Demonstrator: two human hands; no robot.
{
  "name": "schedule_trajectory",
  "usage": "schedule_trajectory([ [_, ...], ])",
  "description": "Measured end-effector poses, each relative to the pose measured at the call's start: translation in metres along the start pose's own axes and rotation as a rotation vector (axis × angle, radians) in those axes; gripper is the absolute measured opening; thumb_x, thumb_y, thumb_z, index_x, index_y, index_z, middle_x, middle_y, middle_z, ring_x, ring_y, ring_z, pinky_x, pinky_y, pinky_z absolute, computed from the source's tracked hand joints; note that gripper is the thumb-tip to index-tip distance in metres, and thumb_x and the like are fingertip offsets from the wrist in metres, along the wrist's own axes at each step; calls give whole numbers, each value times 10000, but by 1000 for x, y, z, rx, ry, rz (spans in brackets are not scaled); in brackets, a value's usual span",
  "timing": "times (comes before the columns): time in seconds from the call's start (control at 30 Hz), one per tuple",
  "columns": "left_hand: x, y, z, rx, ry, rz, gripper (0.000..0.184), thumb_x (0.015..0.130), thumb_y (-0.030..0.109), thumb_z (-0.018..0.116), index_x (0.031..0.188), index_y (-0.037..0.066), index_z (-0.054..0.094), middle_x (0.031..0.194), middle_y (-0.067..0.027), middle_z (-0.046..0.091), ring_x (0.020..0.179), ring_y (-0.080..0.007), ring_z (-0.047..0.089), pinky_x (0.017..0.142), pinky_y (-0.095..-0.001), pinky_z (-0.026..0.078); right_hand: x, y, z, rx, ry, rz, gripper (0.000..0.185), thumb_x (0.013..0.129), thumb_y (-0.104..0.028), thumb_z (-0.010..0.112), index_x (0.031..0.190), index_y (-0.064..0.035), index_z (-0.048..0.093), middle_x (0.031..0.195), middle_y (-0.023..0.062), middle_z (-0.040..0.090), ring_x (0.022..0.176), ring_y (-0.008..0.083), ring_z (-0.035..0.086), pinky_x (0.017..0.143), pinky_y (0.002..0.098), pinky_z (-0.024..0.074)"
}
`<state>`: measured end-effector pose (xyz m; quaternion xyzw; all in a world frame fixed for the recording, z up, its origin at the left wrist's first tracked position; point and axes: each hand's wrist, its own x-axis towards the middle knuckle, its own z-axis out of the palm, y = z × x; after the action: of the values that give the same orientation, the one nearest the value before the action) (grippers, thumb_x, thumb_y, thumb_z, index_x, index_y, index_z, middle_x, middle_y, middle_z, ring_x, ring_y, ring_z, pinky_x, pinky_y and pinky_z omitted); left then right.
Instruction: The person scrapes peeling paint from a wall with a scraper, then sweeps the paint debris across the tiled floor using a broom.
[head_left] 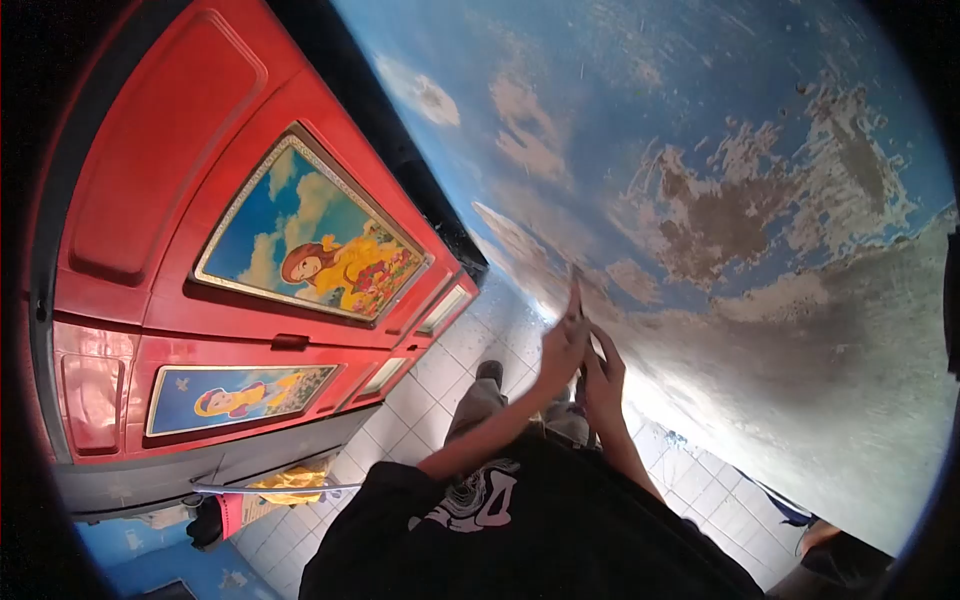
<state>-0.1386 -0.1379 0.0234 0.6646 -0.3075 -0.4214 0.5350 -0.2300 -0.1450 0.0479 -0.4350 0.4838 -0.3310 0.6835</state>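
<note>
Two bare hands at a weathered wall, seen from above. The left hand (565, 347) points one finger toward the wall, its other fingers folded; the right hand (604, 372) sits just beside it, fingers half curled. At the end of the pointing finger we note a thin, greyish tip (574, 272); whether it belongs to a tool or to the finger we cannot tell, nor whether either hand has a firm hold of anything.

The wall (590, 90), on which the work appears to centre, fills the right half of the view; the hands stand before it, near its edge by the floor. Blue paint covers the part farther from that edge, broken by a large bare patch (720, 215); the part nearer is mostly grey.

We judge the step in hand to be close work on the worn paint, perhaps scraping. The next move, in our judgement, calls for a steady, light stroke at a low angle, with the right hand kept clear of the tip.

Farther out lie the black shirt (590, 515), one shoe (490, 370) and the tiled floor (410, 400). To the left stands a red panel (110, 200) bearing two framed pictures, the larger (300, 225) nearer its far edge.
</note>
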Motion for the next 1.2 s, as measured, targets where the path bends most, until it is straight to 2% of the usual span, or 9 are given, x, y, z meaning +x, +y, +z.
schedule_trajectory([
  [0.13, 13, -11, -9, -106, 16, 67, 520, 859, 162, 497, 1321, 37, 295, 538, -35, 478, 522, -38, 454, 437, -228, 362, 8, 4, 12, -73, -41, 50, 340, 869, -86, 430, 1205, -37, 441, 819, 126, 626, 691, 102, 574, 532, 202, 420],
  [0.23, -13, -2, 6, -29, -22, 174, 499, 860, 143, 501, 1313, 44, 316, 509, -25, 448, 479, -27, 414, 416, -234, 341, -21, -1, 10, 47, 111, -58, 341, 870, -64, 424, 1210, -50, 435, 623, 12, 546, 352, 17, 324, 327, 193, 217],
  [0.43, 9, -16, 1, -72, 36, 147, 303, 865, 161, 497, 1125, 5, 509, 483, -36, 448, 443, -47, 404, 399, -263, 326, -14, 26, 15, -145, 119, -120, 330, 867, -71, 431, 1195, -44, 446, 611, -2, 538, 397, 9, 340, 359, 190, 225],
  [0.5, 6, -4, 0, -20, 65, 215, 362, 866, 163, 494, 1205, 40, 464, 492, -40, 452, 443, -58, 398, 400, -265, 325, -16, 21, 13, -143, 130, -120, 326, 871, -77, 438, 1195, -47, 448, 607, -8, 524, 413, 3, 339, 369, 186, 222],
  [0.53, -2, 7, -5, -83, -74, 38, 495, 863, 197, 487, 1328, 155, 323, 571, -43, 446, 504, -85, 401, 464, -268, 359, -21, 5, 6, -161, 86, -62, 301, 858, -58, 446, 1156, -23, 472, 708, 51, 565, 627, 90, 487, 565, 229, 387],
  [0.77, -35, 9, 6, -141, -152, 104, 576, 854, 157, 508, 1358, 157, 228, 676, -105, 523, 563, -112, 462, 533, -265, 412, -51, -24, -3, -158, 92, 33, 345, 848, -88, 462, 1182, -5, 451, 712, 51, 562, 591, 45, 447, 493, 187, 330],
  [0.83, -11, -9, 5, -130, -105, 45, 336, 850, 195, 513, 1126, 3, 505, 716, -157, 589, 614, -215, 591, 549, -306, 437, -27, -22, 8, -216, 117, -40, 329, 856, -100, 460, 1174, -18, 467, 696, 62, 576, 542, 41, 447, 433, 180, 295],
  [1.03, 3, 8, -29, -43, 37, 170, 321, 862, 217, 494, 1109, 16, 535, 643, -134, 592, 538, -155, 569, 474, -274, 428, -18, -13, 45, -18, 76, 3, 330, 877, -72, 419, 1206, -69, 442, 521, -36, 417, 334, 19, 269, 301, 194, 186],
  [1.2, -7, 32, -37, -19, -195, 257, 647, 825, 73, 473, 1378, 160, 148, 841, -161, 609, 712, -255, 609, 611, -306, 459, -36, -31, 49, -71, 154, -9, 320, 886, -87, 424, 1203, -49, 436, 518, -41, 434, 335, 10, 279, 297, 192, 176],
])
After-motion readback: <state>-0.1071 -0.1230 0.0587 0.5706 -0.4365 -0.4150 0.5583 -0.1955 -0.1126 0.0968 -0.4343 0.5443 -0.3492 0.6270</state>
